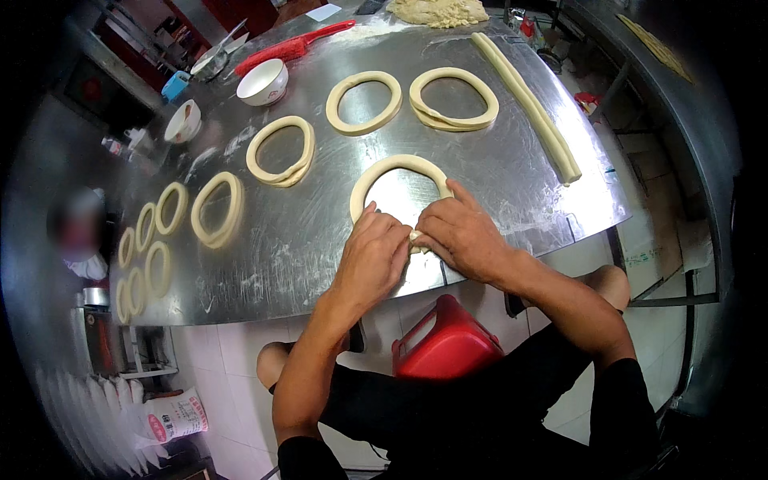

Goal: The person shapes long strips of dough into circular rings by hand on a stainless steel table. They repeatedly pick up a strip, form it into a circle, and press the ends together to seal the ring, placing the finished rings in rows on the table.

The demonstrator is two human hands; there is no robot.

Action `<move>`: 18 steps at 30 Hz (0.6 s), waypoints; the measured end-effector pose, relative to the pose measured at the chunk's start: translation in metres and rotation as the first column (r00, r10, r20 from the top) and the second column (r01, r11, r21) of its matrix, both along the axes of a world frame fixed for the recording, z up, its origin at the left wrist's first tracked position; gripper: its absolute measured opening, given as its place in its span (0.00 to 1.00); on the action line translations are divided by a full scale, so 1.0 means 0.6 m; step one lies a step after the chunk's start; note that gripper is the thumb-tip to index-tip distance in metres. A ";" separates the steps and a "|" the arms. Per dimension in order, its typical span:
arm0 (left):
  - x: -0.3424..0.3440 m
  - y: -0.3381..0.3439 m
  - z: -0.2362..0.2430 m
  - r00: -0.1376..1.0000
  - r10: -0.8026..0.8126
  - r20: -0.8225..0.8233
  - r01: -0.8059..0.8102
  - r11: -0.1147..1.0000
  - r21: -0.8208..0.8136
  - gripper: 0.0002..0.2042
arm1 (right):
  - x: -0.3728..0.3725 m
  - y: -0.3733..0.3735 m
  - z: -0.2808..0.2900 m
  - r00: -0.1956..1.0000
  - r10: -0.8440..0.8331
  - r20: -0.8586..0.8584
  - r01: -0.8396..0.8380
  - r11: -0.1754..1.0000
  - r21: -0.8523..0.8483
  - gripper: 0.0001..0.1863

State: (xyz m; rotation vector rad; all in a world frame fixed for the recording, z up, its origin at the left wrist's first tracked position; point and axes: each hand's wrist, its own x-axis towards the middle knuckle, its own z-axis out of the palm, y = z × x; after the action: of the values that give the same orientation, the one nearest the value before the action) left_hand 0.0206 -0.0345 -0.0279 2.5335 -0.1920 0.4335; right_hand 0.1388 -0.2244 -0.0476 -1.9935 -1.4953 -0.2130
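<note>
At the near edge of the desk point(264, 268), my left hand point(376, 246) and right hand point(462, 232) are pinching a dough ring point(406, 162), fingers curled nearly closed, partly hiding its near side.

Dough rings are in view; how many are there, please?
11 dough rings: one partly covered by the left hand and right hand, two beyond it, two leftward, six in two rows at the left end of the table.

Free passage, I note, lies left of the left hand point(374, 250) and between the right hand point(466, 238) and the dough strip point(528, 104); dough rings point(365, 128) obstruct routes ahead and farther left.
</note>
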 end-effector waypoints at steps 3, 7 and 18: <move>0.002 0.002 0.013 0.999 0.014 -0.049 -0.016 0.998 -0.059 0.08 | -0.002 -0.004 0.004 1.000 -0.026 -0.014 0.026 0.999 0.029 0.10; 0.006 0.005 0.013 0.994 0.005 -0.110 -0.020 0.991 -0.132 0.09 | 0.003 -0.001 0.010 0.998 0.052 0.020 -0.053 0.999 0.012 0.09; 0.005 0.000 0.033 0.995 0.086 -0.043 -0.082 0.992 0.098 0.14 | 0.014 0.005 0.041 0.993 0.041 -0.109 -0.053 0.993 -0.106 0.09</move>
State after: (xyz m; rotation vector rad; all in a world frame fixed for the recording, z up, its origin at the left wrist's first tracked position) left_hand 0.0235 -0.0346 -0.0081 2.6505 -0.0904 0.4056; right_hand 0.1471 -0.2216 -0.0231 -2.0180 -1.5125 -0.0054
